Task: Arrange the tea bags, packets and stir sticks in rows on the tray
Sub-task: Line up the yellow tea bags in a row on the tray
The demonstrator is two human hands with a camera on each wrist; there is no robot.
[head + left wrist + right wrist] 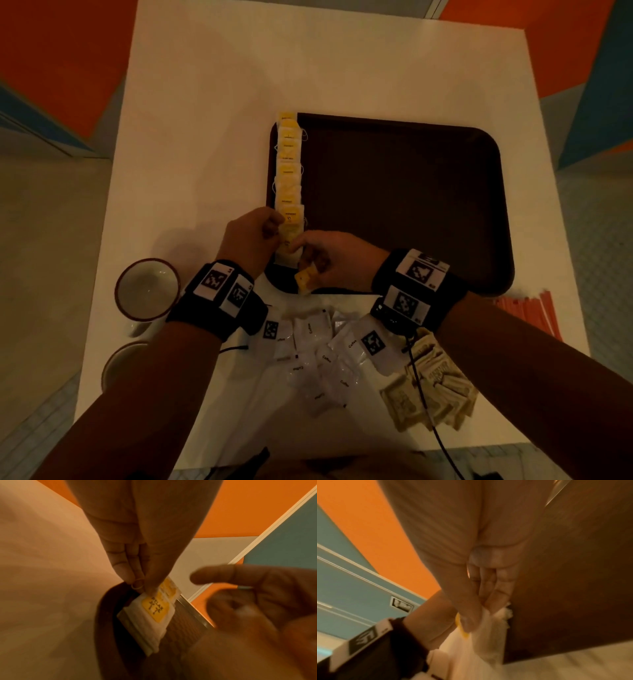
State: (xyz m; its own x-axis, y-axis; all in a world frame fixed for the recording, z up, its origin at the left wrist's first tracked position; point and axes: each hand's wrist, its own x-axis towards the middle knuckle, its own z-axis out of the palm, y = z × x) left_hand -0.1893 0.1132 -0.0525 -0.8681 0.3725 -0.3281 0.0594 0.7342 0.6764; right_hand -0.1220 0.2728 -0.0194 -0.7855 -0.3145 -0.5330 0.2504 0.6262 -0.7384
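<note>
A row of several yellow-tagged tea bags (289,164) runs down the left edge of the dark brown tray (411,205). At its near end my left hand (274,229) pinches the top of the last tea bag (154,612) and its string loop; the pinch shows in the left wrist view (142,584). My right hand (308,250) is close beside it, fingers curled on white tea bag paper (484,635), with a yellow tag (306,279) hanging below it. I cannot tell whether both hands hold the same bag.
White coffee packets (318,356) lie in a loose pile near the table's front edge, brown sugar packets (431,387) to their right. Orange stir sticks (534,315) lie right of the tray. A white cup (147,291) and a second dish (120,363) stand at the left.
</note>
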